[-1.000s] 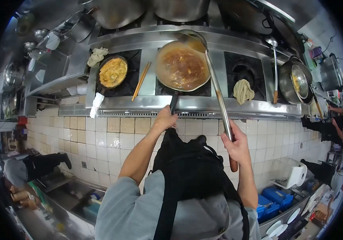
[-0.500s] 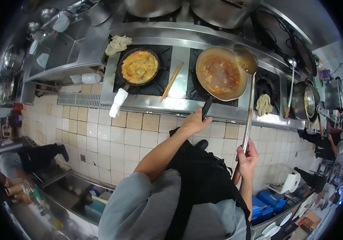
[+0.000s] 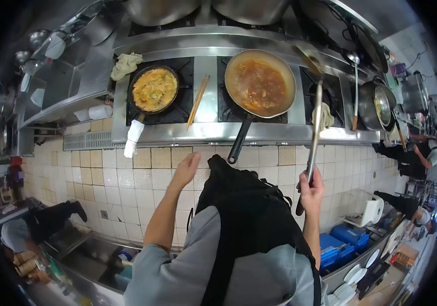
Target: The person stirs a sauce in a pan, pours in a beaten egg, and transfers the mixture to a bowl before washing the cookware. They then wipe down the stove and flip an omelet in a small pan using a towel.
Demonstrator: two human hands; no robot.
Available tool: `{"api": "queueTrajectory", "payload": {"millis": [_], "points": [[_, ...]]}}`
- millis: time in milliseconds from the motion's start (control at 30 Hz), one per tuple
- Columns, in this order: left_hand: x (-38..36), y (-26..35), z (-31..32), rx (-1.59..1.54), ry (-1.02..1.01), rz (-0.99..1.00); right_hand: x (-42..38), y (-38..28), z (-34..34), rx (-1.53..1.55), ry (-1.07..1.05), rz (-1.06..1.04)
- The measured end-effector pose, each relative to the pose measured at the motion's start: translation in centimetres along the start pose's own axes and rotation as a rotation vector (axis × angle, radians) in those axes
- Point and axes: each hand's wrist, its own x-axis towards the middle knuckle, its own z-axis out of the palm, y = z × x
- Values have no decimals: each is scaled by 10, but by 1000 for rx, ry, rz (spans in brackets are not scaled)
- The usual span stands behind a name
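Observation:
My right hand [image 3: 311, 193] is wrapped around the long handle of a metal ladle [image 3: 316, 130]. The ladle's bowl, blurred, is raised over the right-hand burner. A light-coloured frying pan [image 3: 289, 97] of bubbling brown sauce [image 3: 259, 84] sits on the middle burner, its black handle [image 3: 240, 140] pointing toward me. Left of that handle, my left hand [image 3: 185, 167] is in the air with nothing in it, its fingers stretched out. On the left burner is a smaller dark pan [image 3: 175, 97] holding a yellow egg mixture [image 3: 153, 91]; a white cloth [image 3: 134, 138] wraps its handle.
Wooden chopsticks [image 3: 198, 102] lie between the burners. Crumpled cloths [image 3: 125, 66] rest at the stove's back left and by the right burner. Another ladle [image 3: 355, 89] and pans [image 3: 368, 104] are on the right. Big pots [image 3: 251, 10] stand behind. Other people [image 3: 417, 158] are at both sides.
My left hand has let go of the sauce pan's handle and moved left. The ladle, still in my right hand, has swung up and away from the pan's rim. The view has shifted right.

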Motion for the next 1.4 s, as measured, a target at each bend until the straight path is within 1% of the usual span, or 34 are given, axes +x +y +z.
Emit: {"api": "queueTrajectory", "payload": {"millis": [33,100,167,233,267,300,333,367,433,500,567,667,733,800,867,1033,1100,1167,1200,1267,1300,1333,1367,1400], "points": [[-7,-12,-10,23,14,-80,-1,-5,1,-23,-19,36],[-7,-84,-17,102,105,-116,-4,2,6,-18,2,59],[-23,-137,-30,258,114,-226,-4,12,6,-1,0,67],[-48,-185,-37,351,116,-394,-6,12,6,5,4,95],[-61,-204,-37,363,105,-403,-6,13,7,15,1,109],[-74,-222,-37,330,87,-481,-6,17,8,11,0,92],[-84,-229,-36,293,72,-559,-5,18,9,11,1,106],[-91,-235,-33,289,70,-573,-5,19,10,-2,5,93],[-99,-232,-24,297,63,-558,0,26,12,-55,7,32],[-99,-225,-16,304,58,-541,8,30,13,-76,-5,46],[-92,-208,-10,223,60,-391,18,39,18,-77,3,22],[-79,-186,-7,153,61,-370,35,35,19,-122,-51,28],[-74,-178,-9,104,86,-374,43,27,23,-135,-35,39],[-77,-188,-9,55,111,-378,51,26,23,-168,-51,26],[-77,-220,-15,74,172,-297,62,28,23,-205,-54,4],[-106,-238,-30,42,180,-402,89,34,26,-338,-57,-47],[-118,-238,-33,61,163,-512,97,34,30,-370,-67,-69],[-129,-240,-33,0,179,-522,104,35,36,-393,-95,18],[-134,-244,-32,-59,194,-529,105,30,41,-393,-99,19],[-136,-252,-29,-47,194,-535,106,15,52,-376,-147,77],[-135,-253,-29,-32,190,-537,108,17,54,-373,-147,77],[-134,-253,-29,-29,191,-534,110,19,56,-403,-160,33],[-131,-253,-26,-63,193,-505,111,21,57,-433,-171,-12],[-128,-254,-25,-97,193,-475,110,24,56,-430,-165,-13]]}}
